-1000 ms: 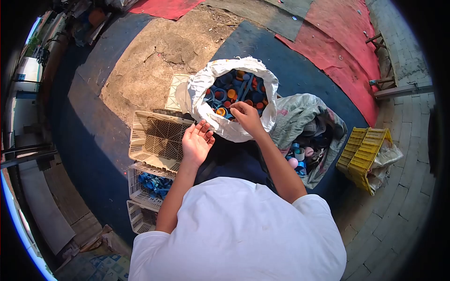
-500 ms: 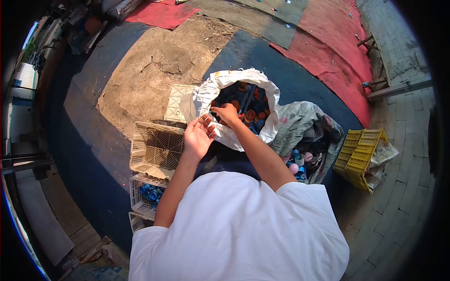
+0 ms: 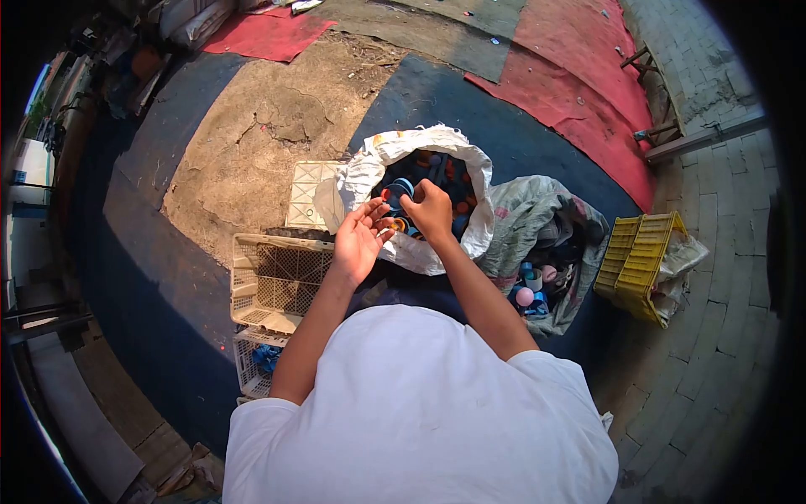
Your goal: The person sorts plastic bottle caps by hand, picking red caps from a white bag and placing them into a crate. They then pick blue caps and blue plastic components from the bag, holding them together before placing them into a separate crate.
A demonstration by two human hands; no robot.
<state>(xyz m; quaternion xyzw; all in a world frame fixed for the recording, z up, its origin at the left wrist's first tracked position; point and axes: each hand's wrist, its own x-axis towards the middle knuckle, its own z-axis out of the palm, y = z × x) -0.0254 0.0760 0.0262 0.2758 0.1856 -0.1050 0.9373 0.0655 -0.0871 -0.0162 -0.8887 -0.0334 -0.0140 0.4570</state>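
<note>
My right hand [image 3: 431,212] is over the mouth of a white woven sack [image 3: 478,172], thumb and fingers pinched on a round blue plastic lid [image 3: 398,195]. My left hand [image 3: 359,244] is palm up at the sack's near left rim, fingers stretched out and slightly curled. Its fingertips are right by an orange ring-shaped piece [image 3: 399,225]. Inside the sack lie many blue and orange plastic pieces [image 3: 460,202], partly in shadow and partly hidden by my hands.
To the right, a grey-green sack [image 3: 525,206] holds mixed plastic pieces, among them a pink ball [image 3: 525,296]. Beyond it stands a yellow crate [image 3: 638,260]. Beige plastic crates [image 3: 281,277] are at the left, the lower one with blue pieces [image 3: 267,358]. Red mats [image 3: 579,109] cover part of the ground.
My right hand has come up from inside the sack with the blue lid and turned. My left hand has shifted slightly right, its fingers closer to the right hand. The view has tilted a little.
</note>
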